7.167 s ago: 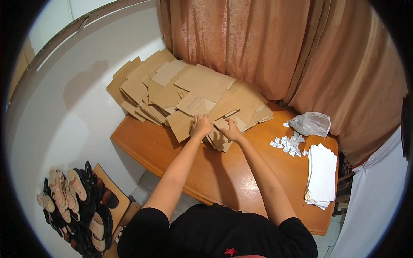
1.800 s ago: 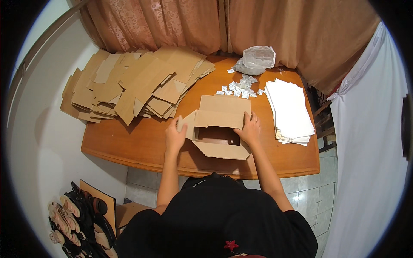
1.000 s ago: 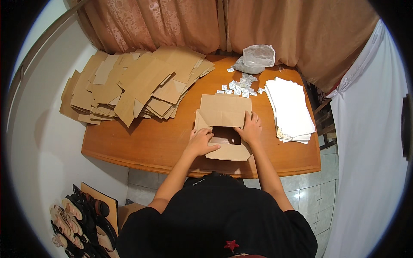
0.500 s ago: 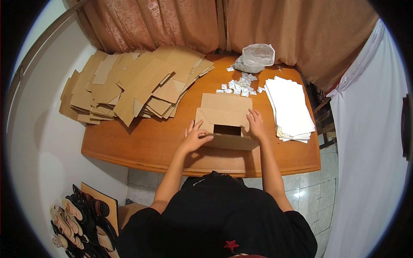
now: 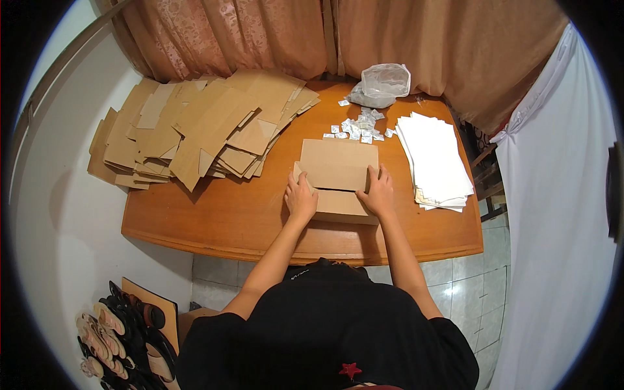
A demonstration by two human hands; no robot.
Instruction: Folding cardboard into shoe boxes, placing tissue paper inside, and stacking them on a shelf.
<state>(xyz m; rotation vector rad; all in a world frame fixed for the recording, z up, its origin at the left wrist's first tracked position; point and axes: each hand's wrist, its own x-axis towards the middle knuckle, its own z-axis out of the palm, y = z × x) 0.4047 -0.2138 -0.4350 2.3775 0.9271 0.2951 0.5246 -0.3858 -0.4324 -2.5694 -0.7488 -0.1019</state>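
A brown cardboard box [image 5: 338, 162] sits at the table's near middle, its far flap leaning back. The near flap [image 5: 339, 203] lies folded over the top, with a thin dark slit along its far edge. My left hand [image 5: 301, 197] grips the box's left side, fingers bent over the corner. Around the right side, my right hand [image 5: 379, 190] holds on, its thumb on the top near the slit. The undersides of both hands and the box's inside are hidden.
A heap of flattened cardboard boxes [image 5: 214, 123] covers the table's [image 5: 208, 218] far left. Small white packets [image 5: 359, 126] lie beyond the box, near a clear plastic bag [image 5: 385, 84]. At right is a stack of white sheets [image 5: 434, 161]. Shoes [image 5: 123, 335] stand at lower left.
The near flap has folded over, narrowing the dark opening to a slit. My left hand has closed in on the box's left side; my right thumb has moved inward onto the top.
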